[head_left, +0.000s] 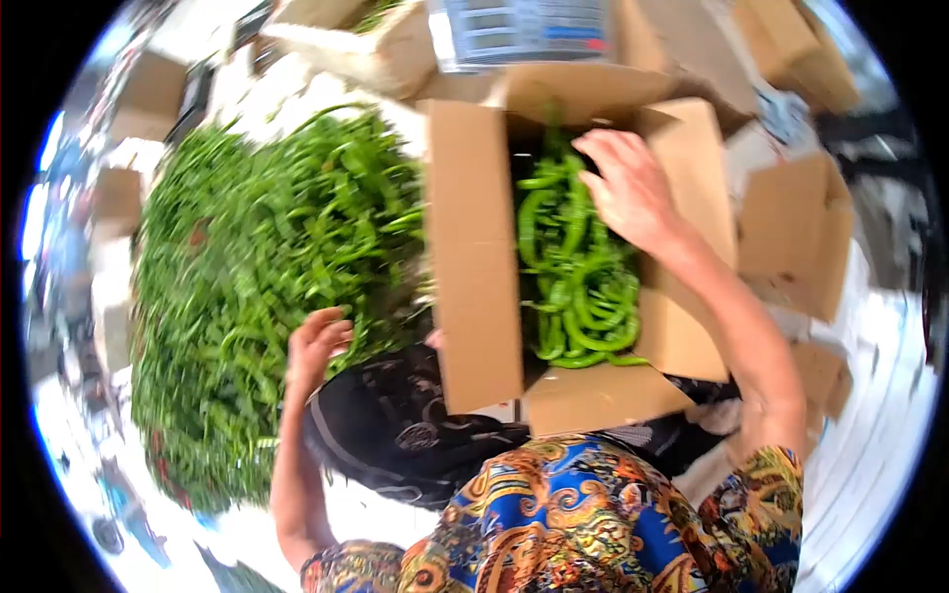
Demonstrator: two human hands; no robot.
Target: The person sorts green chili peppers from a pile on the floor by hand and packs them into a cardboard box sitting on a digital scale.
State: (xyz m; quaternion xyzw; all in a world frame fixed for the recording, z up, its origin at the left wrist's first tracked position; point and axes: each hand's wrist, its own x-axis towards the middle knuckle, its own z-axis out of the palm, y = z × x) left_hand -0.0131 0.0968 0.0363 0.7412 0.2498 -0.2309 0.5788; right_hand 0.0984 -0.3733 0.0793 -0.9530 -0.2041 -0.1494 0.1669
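Observation:
Long green chili peppers (pixel 583 287) lie in an open cardboard box (pixel 474 247) in front of my body. Over the far right part of the box is my right hand (pixel 633 188), fingers stretched and slightly bent, with no pepper visible in its grasp. Whether its fingertips touch the peppers I cannot tell. To the left spreads a large heap of green peppers (pixel 267 227). My left hand (pixel 318 346) hovers at the heap's near right edge, its fingers loosely curled and apart, with nothing seen in them.
The box's flaps stand folded outward, one (pixel 603 400) toward my lap. Other cardboard boxes (pixel 796 237) stand at the right. At the top are a blue-and-white printed package (pixel 524 35) and a pale sack (pixel 366 49). My dark-clothed knee (pixel 405 425) is between heap and box.

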